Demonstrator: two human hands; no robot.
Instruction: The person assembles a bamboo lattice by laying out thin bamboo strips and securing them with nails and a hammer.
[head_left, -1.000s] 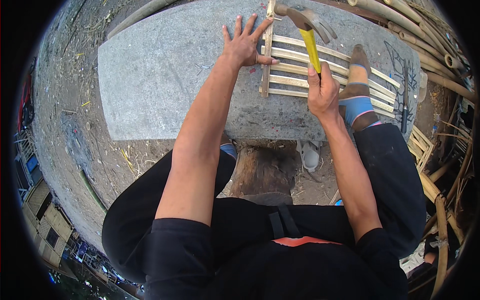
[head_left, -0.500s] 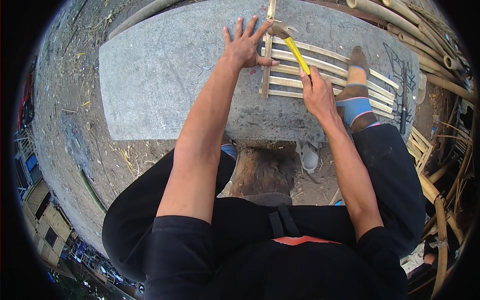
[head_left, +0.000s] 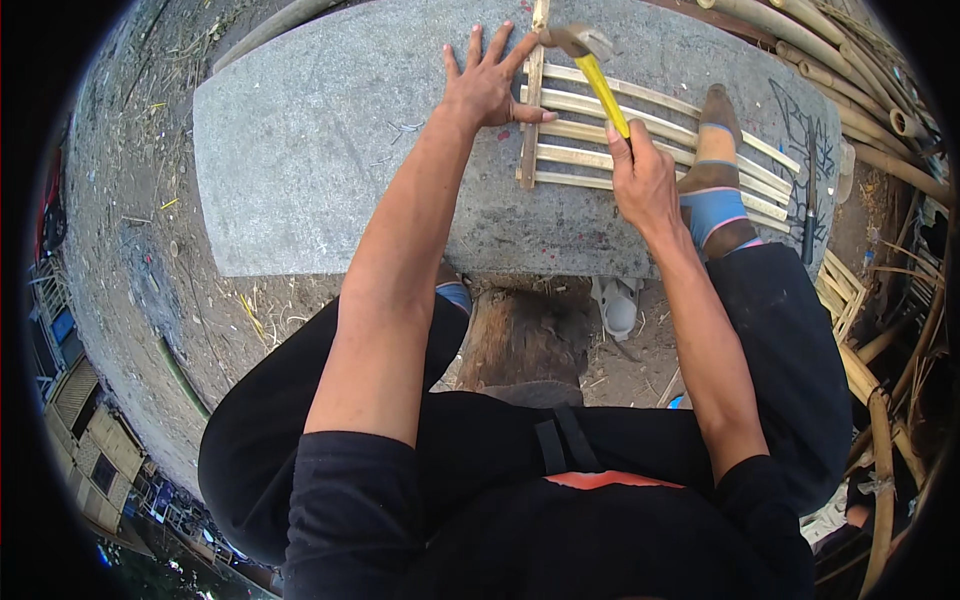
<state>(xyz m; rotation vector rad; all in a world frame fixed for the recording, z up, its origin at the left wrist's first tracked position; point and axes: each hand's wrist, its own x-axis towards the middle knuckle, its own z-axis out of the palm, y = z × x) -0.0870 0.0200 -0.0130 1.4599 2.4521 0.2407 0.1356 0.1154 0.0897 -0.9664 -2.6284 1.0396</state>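
Note:
My left hand lies with fingers spread on the stone-like slab, its thumb and index finger reaching onto a wooden crosspiece. Several pale bamboo slats run rightward from that crosspiece, side by side. In my right hand is a claw hammer with a yellow handle. The metal head hangs just right of the crosspiece's upper part, near my left index fingertip. Whether a nail stands there cannot be made out. My right foot, in a blue and brown sock, rests across the slats.
The grey slab bears a few loose nails left of my hand and a long thin tool with a black handle at its right end. Bamboo poles lie beyond to the right. A log stands between my legs.
The hammer has swung slightly right and up, its head a little off the crosspiece. My right hand has shifted right and up with it. My left hand stays spread at the crosspiece.

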